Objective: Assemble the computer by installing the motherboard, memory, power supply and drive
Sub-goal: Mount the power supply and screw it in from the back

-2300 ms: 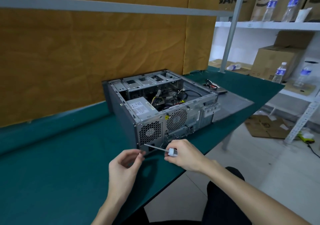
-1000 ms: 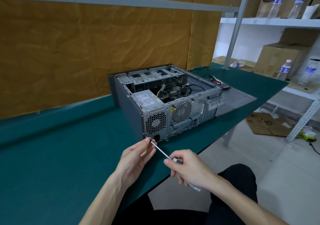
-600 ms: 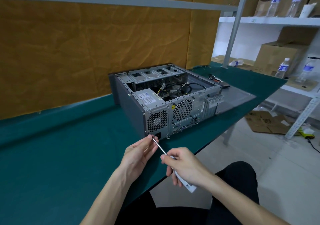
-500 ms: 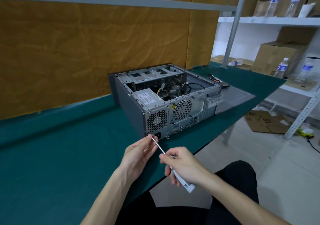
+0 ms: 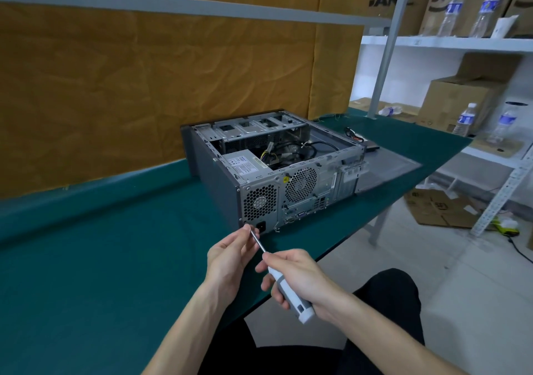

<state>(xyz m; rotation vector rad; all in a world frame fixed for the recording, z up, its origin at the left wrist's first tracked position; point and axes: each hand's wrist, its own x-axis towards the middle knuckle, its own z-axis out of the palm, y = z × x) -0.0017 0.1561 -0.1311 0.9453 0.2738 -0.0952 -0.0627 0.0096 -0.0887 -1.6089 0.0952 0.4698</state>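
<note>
An open grey computer case (image 5: 219, 178) lies on the green table (image 5: 101, 259), its rear panel facing me. The power supply (image 5: 248, 164) sits in the near left corner, with cables (image 5: 291, 151) behind it. My right hand (image 5: 300, 279) grips the white handle of a screwdriver (image 5: 291, 294). The metal shaft points up-left to the lower left corner of the rear panel, beside the power socket (image 5: 261, 226). My left hand (image 5: 230, 259) pinches the shaft near its tip with thumb and fingers.
The case's side panel (image 5: 386, 170) lies flat to the right of the case, with a drive and cables (image 5: 360, 141) behind it. Brown paper covers the wall. White shelves (image 5: 461, 43) at right hold cardboard boxes and water bottles. The table edge runs close to my lap.
The screwdriver swung from sideways to pointing at the case's lower rear corner. My left hand rose and pinched its shaft near the tip. Since half a second ago both hands stay almost still.
</note>
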